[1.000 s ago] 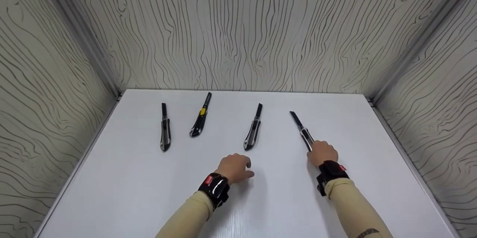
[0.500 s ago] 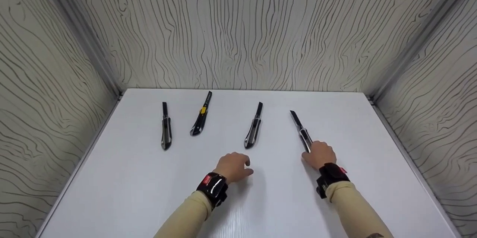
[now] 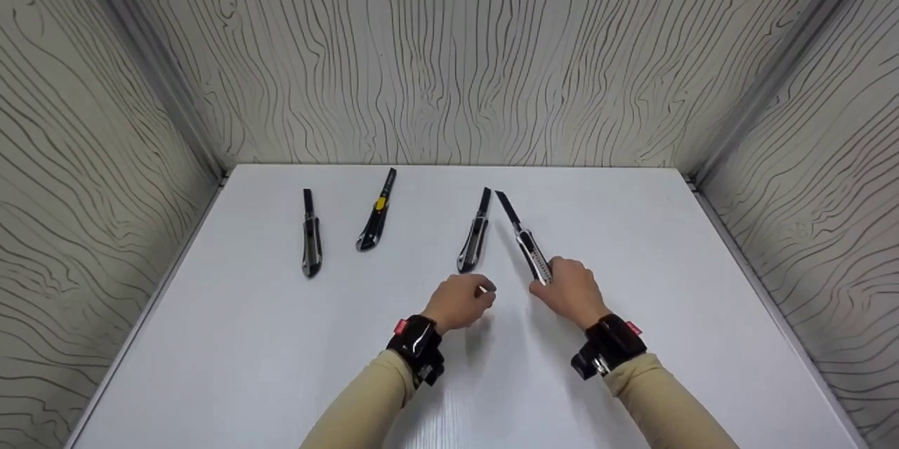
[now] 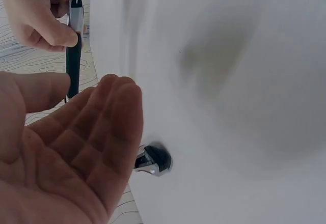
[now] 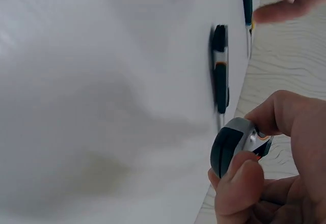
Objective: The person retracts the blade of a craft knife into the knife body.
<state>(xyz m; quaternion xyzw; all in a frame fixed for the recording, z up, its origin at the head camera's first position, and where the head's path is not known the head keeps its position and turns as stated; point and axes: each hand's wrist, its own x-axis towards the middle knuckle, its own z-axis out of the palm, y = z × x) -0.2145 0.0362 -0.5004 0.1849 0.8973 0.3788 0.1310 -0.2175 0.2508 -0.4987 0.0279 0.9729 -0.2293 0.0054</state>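
My right hand [image 3: 572, 291] grips the handle of a black-and-silver snap-off utility knife [image 3: 532, 256], its dark front end pointing away and to the left. In the right wrist view, thumb and fingers close round the rear of that knife [image 5: 232, 147]. The left hand [image 3: 460, 301] holds nothing; its fingers are loosely bent, and the left wrist view shows the bare palm [image 4: 76, 158]. Just beyond it lies a second black-and-silver utility knife [image 3: 473, 244], whose front tip is close to the tip of the held one.
Farther left on the white table [image 3: 232, 350] lie a black utility knife with a yellow slider [image 3: 381, 204] and another black-and-silver utility knife [image 3: 312, 245]. Wood-grain patterned panels [image 3: 435, 55] rise behind the table and on both sides.
The right hand has picked up the rightmost utility knife and carried it left, towards the middle one. My left hand has shifted slightly right and forward.
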